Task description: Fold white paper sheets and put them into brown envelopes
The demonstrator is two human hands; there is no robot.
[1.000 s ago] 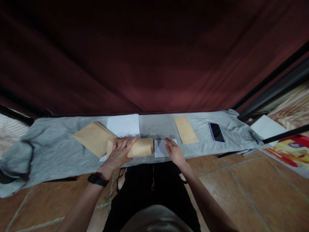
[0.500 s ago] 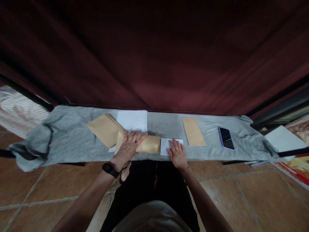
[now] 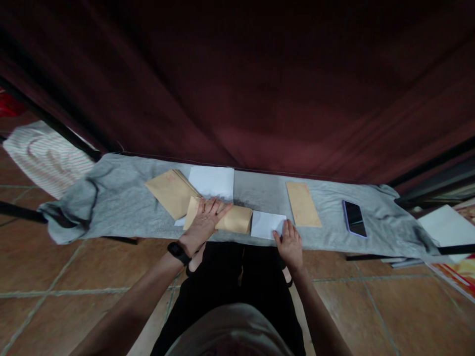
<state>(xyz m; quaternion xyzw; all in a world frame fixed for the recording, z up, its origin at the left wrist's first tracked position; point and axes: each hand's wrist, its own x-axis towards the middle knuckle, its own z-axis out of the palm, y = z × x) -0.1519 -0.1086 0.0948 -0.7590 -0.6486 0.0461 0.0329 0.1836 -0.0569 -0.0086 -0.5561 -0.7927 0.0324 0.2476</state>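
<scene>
Bench (image 3: 330,238): narrow, draped in wrinkled grey cloth (image 3: 115,198), running side to side before me.
Left hand (image 3: 208,217): I rest it flat, fingers spread, on a long tan paper envelope (image 3: 237,219) lying crosswise near the bench's front edge.
Right hand (image 3: 289,242): my thumb and fingers are at the right end of a small white rectangular paper (image 3: 265,225); I cannot tell whether I am pinching it.
Middle: the white paper lies just right of the long envelope.
Left side: a slanted stack of flat tan paper envelopes (image 3: 170,193) lies beside larger white paper sheets (image 3: 215,179).
Right side: a single flat tan envelope (image 3: 302,203) lies near my right hand; farther right is a dark-screened phone with a purple edge (image 3: 355,219).
Backdrop: a dark red curtain (image 3: 267,99) hangs along the far edge.
</scene>
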